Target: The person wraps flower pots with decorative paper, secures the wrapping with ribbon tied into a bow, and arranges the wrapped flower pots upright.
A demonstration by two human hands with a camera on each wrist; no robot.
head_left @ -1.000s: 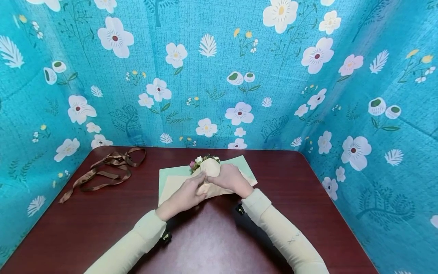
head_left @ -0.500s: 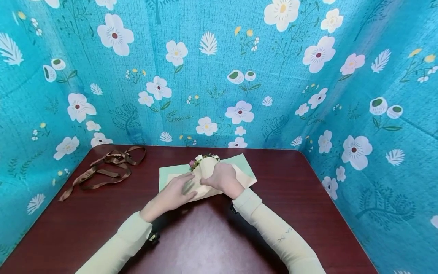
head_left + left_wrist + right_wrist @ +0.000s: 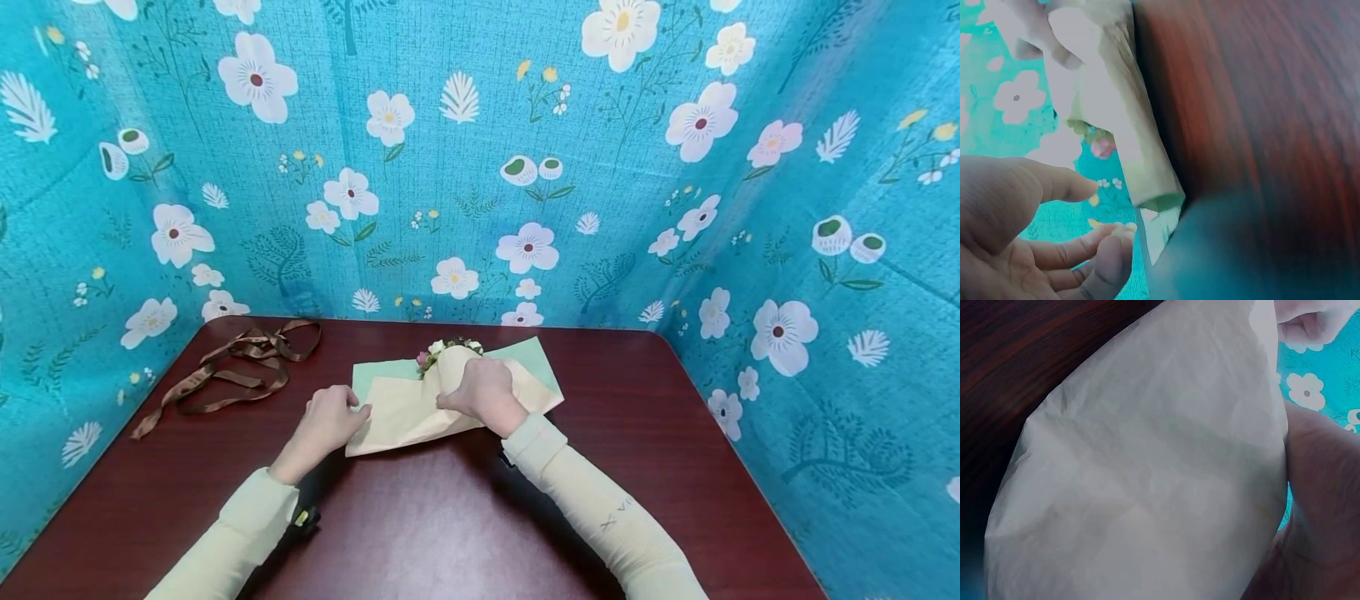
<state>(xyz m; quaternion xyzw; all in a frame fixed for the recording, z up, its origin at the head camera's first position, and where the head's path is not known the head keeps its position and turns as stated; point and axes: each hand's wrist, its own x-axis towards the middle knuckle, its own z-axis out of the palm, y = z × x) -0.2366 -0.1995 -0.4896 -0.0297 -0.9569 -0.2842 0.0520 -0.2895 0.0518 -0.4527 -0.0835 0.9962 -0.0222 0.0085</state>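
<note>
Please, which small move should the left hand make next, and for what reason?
Perhaps the left hand should pinch the left edge of the cream paper and fold it inward: that side lies spread near this hand, while the right hand holds the paper by the flowers.

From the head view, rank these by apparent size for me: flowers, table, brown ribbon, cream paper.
Largest to smallest, by visible surface:
1. Table
2. Cream paper
3. Brown ribbon: thin strands, though its loops spread roughly as wide as the paper
4. Flowers: partly hidden by the paper
</note>
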